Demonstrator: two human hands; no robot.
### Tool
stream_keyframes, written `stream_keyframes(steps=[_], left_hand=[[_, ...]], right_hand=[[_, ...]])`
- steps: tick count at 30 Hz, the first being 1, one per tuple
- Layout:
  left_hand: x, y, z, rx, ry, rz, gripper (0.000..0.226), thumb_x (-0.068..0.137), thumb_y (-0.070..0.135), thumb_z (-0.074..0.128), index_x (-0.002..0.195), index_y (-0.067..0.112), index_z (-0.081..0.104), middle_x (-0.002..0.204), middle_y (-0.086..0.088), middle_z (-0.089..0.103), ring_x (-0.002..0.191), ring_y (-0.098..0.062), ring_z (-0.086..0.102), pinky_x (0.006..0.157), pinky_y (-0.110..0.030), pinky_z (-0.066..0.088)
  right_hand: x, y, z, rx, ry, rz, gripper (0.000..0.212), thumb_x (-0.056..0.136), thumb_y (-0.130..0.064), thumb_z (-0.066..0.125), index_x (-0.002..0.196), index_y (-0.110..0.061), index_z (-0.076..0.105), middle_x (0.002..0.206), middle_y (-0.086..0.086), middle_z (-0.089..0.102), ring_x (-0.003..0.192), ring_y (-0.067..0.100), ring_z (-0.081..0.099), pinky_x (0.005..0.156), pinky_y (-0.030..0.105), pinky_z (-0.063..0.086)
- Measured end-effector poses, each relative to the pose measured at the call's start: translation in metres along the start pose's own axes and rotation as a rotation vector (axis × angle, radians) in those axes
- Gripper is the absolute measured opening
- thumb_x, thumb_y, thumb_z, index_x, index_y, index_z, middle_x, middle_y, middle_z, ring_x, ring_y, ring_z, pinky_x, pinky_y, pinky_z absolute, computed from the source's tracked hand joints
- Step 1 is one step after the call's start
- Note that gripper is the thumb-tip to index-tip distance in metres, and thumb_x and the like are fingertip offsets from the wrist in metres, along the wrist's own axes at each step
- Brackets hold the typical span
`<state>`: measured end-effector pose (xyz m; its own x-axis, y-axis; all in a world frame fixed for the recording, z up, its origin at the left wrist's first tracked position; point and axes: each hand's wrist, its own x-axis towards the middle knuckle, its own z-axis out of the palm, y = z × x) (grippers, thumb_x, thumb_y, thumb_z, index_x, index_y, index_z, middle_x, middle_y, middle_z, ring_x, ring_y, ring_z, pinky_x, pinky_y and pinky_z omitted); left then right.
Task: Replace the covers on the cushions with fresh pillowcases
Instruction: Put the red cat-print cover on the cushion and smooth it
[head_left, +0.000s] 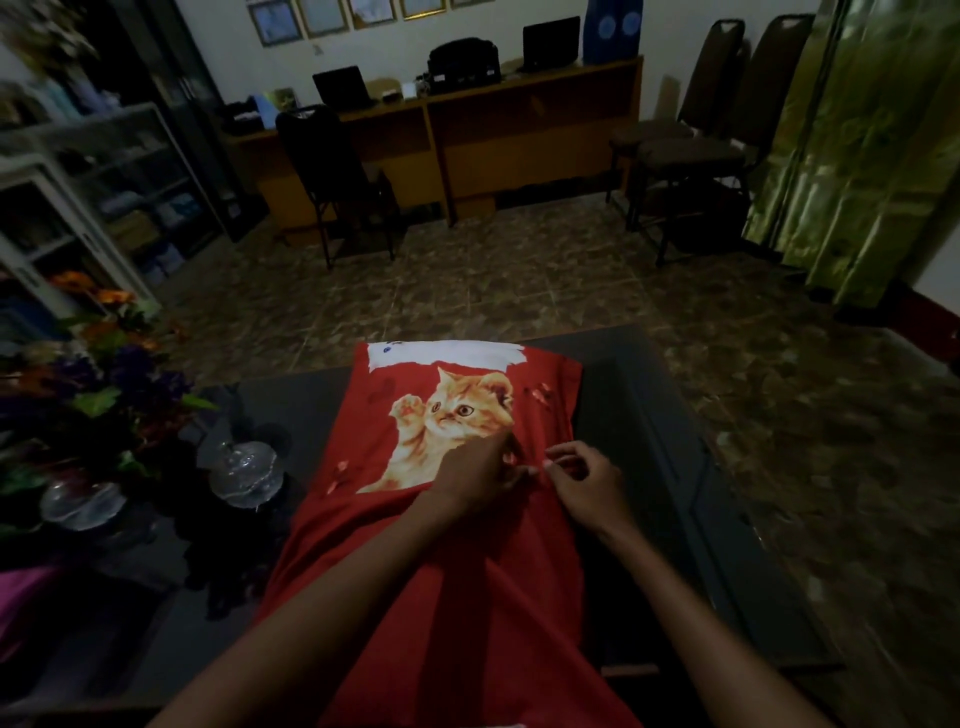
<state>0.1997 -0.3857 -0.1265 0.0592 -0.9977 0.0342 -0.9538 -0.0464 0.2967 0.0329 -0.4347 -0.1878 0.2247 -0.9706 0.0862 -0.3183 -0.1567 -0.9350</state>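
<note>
No writing can be read anywhere — the framed sheets on the far wall are too blurred. One red cover (447, 545) printed with a single orange kitten (452, 415) lies lengthwise on the dark tabletop (660, 467), running toward the person. Two hands meet on it just right of the kitten: the left hand (480, 475) rests fingers-down on the cloth, apparently pinching it, and the right hand (587, 480) — fingers curled — pinches the red fabric beside it. Two glass vases (247, 473) stand left of the cover, near the flowers (104, 364). Two laptops (343, 85) sit on the far desk.
</note>
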Motion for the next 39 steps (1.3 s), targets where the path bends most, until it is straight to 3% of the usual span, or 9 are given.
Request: stream_keyframes(steps=[4,9,11,15,18,22,28,33,39], left_hand=[[-0.014,-0.024,-0.009,-0.091,0.079,0.003,0.028,0.093,0.044,0.064,0.11,0.022,0.065,0.09,0.001,0.071,0.08,-0.016,0.067,0.062,-0.029,0.042],[-0.038,-0.085,-0.026,-0.039,0.192,-0.056,0.03,0.091,0.05,0.066,0.106,0.024,0.065,0.077,0.004,0.067,0.077,-0.02,0.066,0.062,-0.03,0.036],[-0.049,-0.109,-0.028,-0.014,0.279,-0.129,0.029,0.093,0.048,0.063,0.107,0.023,0.066,0.088,0.002,0.069,0.087,-0.022,0.066,0.072,-0.034,0.041],[-0.076,-0.141,-0.011,-0.055,0.373,-0.284,0.054,0.095,0.06,0.033,0.116,0.021,0.064,0.114,-0.005,0.061,0.106,-0.026,0.059,0.09,-0.041,0.045],[-0.088,-0.157,0.014,-0.151,0.267,-0.298,0.063,0.096,0.06,0.027,0.136,0.021,0.057,0.141,-0.006,0.052,0.133,-0.025,0.047,0.113,-0.041,0.036],[-0.073,-0.168,0.021,-0.266,0.253,-0.294,0.053,0.099,0.052,0.046,0.14,0.021,0.055,0.158,-0.006,0.037,0.145,-0.024,0.034,0.12,-0.043,0.026],[-0.077,-0.198,-0.017,-0.209,0.187,-0.234,0.03,0.097,0.053,0.051,0.091,0.025,0.057,0.103,0.004,0.054,0.094,-0.021,0.06,0.085,-0.04,0.049],[-0.101,-0.24,-0.047,-0.134,-0.09,-0.207,0.04,0.087,0.059,0.062,0.074,0.021,0.061,0.073,0.0,0.064,0.069,-0.019,0.062,0.066,-0.034,0.049],[-0.072,-0.225,-0.047,-0.305,0.218,-0.358,0.026,0.088,0.042,0.071,0.083,0.017,0.072,0.083,-0.004,0.072,0.077,-0.022,0.066,0.067,-0.033,0.048]], right_hand=[[-0.004,-0.006,0.018,-0.112,-0.17,-0.061,0.007,0.086,-0.02,0.079,0.091,-0.025,0.077,0.096,0.002,0.063,0.079,-0.001,0.06,0.072,0.004,0.043],[0.005,-0.013,0.033,-0.219,-0.01,0.078,0.031,0.083,-0.012,0.07,0.077,-0.041,0.063,0.1,0.003,0.061,0.103,0.028,0.063,0.093,0.033,0.049],[-0.003,-0.031,0.04,-0.196,0.024,0.005,0.015,0.091,-0.025,0.068,0.101,-0.037,0.066,0.117,0.005,0.058,0.118,0.029,0.054,0.103,0.038,0.043],[-0.035,-0.047,0.068,-0.486,-0.306,-0.239,0.062,0.096,-0.07,0.028,0.151,-0.043,0.033,0.163,-0.011,0.025,0.151,0.015,0.017,0.123,0.052,0.015],[-0.041,-0.024,0.076,-0.656,-0.394,-0.253,0.085,0.083,-0.082,-0.008,0.157,-0.048,0.012,0.168,-0.019,-0.001,0.154,0.006,-0.009,0.124,0.05,-0.007],[-0.03,-0.016,0.054,-0.768,-0.359,-0.135,0.064,0.096,-0.068,0.008,0.157,-0.05,0.007,0.163,-0.024,-0.009,0.155,0.011,-0.009,0.123,0.055,-0.008],[-0.015,-0.043,0.055,-0.641,-0.249,-0.217,0.032,0.094,-0.056,0.056,0.115,-0.035,0.068,0.134,-0.005,0.058,0.132,0.022,0.046,0.11,0.043,0.033],[-0.006,-0.057,0.062,-0.63,-0.323,-0.174,0.017,0.087,-0.043,0.073,0.075,-0.038,0.062,0.096,-0.012,0.059,0.106,0.021,0.058,0.092,0.041,0.046],[0.0,-0.058,0.083,-0.565,-0.132,-0.032,0.013,0.096,-0.035,0.06,0.083,-0.033,0.059,0.098,-0.007,0.068,0.096,0.021,0.062,0.092,0.048,0.048]])
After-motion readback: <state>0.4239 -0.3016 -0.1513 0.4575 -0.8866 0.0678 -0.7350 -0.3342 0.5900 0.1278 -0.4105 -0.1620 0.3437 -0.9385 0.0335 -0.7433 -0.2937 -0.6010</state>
